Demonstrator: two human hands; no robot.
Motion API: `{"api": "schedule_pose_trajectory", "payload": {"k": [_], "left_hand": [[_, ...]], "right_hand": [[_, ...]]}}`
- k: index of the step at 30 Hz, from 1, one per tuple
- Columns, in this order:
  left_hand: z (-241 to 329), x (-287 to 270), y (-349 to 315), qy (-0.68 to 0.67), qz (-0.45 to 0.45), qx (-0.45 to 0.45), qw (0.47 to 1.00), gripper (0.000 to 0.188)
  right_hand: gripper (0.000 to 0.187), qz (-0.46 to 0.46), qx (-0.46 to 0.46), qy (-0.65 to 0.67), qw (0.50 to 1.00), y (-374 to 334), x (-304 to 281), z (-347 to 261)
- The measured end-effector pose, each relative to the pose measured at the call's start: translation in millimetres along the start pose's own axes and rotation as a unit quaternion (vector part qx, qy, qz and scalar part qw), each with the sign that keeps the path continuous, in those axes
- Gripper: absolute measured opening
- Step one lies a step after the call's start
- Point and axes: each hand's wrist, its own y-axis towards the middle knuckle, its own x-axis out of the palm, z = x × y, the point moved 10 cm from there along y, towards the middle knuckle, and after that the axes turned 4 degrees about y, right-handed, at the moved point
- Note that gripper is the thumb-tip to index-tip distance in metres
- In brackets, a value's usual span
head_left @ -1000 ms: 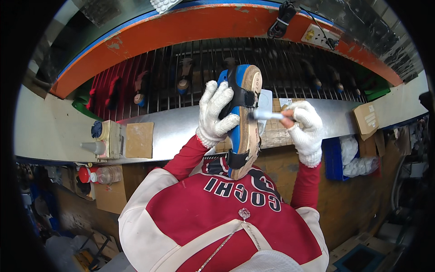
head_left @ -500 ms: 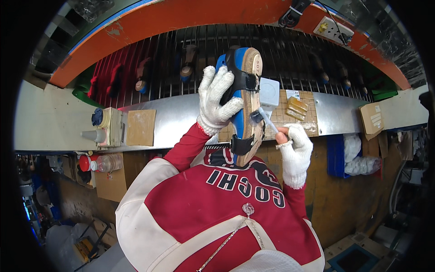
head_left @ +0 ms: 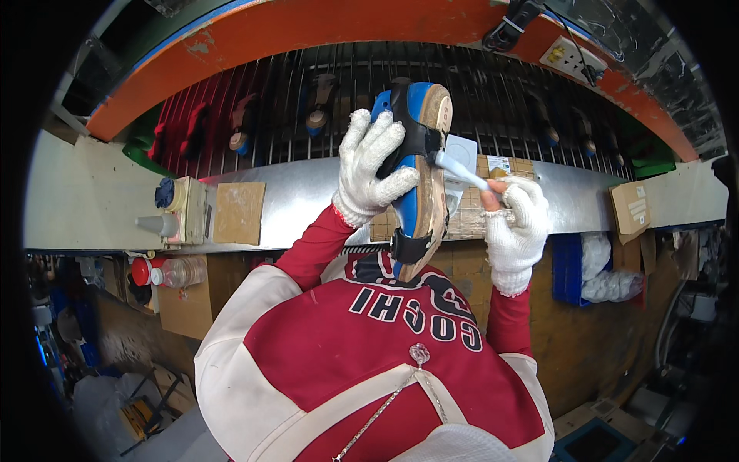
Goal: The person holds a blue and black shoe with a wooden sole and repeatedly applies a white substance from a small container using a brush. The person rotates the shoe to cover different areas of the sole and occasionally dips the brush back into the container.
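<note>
My left hand, in a white knit glove, grips a sandal from its left side. The sandal is on a blue shoe last, tilted so its pale sole edge faces right, with black straps around it. My right hand, gloved with bare thumb and fingertip showing, pinches the pale handle of a brush. The brush's tip end meets the sole edge near the upper strap; its bristles are hidden there. Behind the brush stands a white square container.
Taped cardboard covers part of the metal ledge. Beyond lies a rack of metal rods carrying several shoes, under an orange beam. A brown board and a grey cone-shaped nozzle sit left. A blue bin hangs right.
My right hand has moved up and slightly right, carrying the brush from the middle of the sole edge to near the upper strap. My left hand and the sandal barely shifted.
</note>
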Motion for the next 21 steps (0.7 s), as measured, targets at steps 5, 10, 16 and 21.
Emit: {"api": "schedule_pose_trajectory", "payload": {"k": [5, 10, 16, 21], "left_hand": [[-7, -3, -3, 0.002, 0.0, -0.021, 1.0, 0.055], [-11, -3, -5, 0.022, -0.001, -0.024, 0.999, 0.057], [-16, -1, -13, 0.021, -0.008, -0.059, 0.998, 0.059], [-16, 3, -15, 0.032, -0.02, -0.076, 0.996, 0.062]], "right_hand": [[0.016, -0.091, 0.095, 0.131, 0.983, -17, 23, 26], [0.016, -0.093, 0.119, 0.16, 0.976, -37, 27, 31], [0.018, -0.073, 0.063, 0.087, 0.992, -47, 17, 18], [0.018, -0.063, 0.097, 0.168, 0.979, -45, 17, 24]]}}
